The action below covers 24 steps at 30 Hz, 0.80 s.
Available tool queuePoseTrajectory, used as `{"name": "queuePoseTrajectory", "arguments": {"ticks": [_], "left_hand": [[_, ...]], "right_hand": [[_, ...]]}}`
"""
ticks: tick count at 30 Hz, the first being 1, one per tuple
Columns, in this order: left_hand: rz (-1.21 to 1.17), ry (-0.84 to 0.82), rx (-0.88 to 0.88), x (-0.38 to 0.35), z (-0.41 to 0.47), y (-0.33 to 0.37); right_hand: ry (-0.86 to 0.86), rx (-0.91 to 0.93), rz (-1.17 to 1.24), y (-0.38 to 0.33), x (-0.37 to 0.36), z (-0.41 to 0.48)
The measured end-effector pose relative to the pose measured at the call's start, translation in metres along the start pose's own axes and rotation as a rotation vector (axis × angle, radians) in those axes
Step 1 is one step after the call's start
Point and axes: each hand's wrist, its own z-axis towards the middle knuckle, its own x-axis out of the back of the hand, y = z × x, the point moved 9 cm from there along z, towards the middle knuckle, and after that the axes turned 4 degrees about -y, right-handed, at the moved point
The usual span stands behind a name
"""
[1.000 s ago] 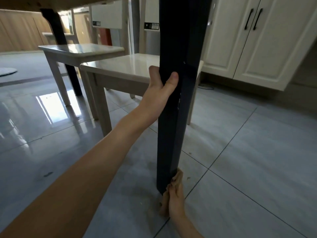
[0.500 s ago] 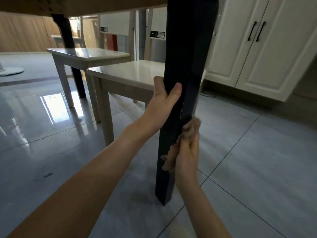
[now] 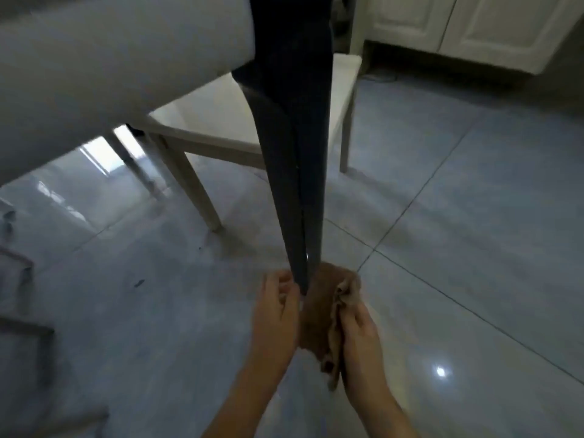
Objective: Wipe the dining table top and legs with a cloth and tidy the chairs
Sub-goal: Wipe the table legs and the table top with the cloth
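The dark leg (image 3: 294, 184) of the table (image 3: 110, 58) runs down the middle of the view and narrows to its foot on the grey tiled floor (image 3: 474, 216). Both hands are low, at that foot.

The left hand (image 3: 275, 308) is on the left side of the leg, its fingers curled in against the lowest part and gripping it. The picture is blurred there, so how far the fingers reach round cannot be told.

The right hand (image 3: 360, 336) is on the right side and clutches a brown cloth (image 3: 319, 311). The cloth is bunched between the two hands. Its upper part presses against the near and right faces of the leg's foot, and a loose end hangs down below the right palm.

The pale table top fills the upper left. Behind the leg stands a cream chair (image 3: 215, 121), its seat partly under the table. White cabinets (image 3: 474, 23) line the far right.
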Motion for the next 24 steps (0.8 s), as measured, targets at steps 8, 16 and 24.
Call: {"name": "queuePoseTrajectory", "arguments": {"ticks": [8,16,24], "left_hand": [[-0.053,-0.170,0.509,0.068,-0.207,0.089],[-0.042,-0.237,0.429,0.216,-0.299,0.353],[-0.120,0.257,0.479,0.342,-0.390,0.402]], "right_hand": [[0.161,-0.231,-0.214,-0.127,0.095,-0.218],[0.182,-0.170,-0.257,-0.361,0.115,-0.405],[-0.066,-0.169,-0.347,-0.411,0.059,-0.429]]}}
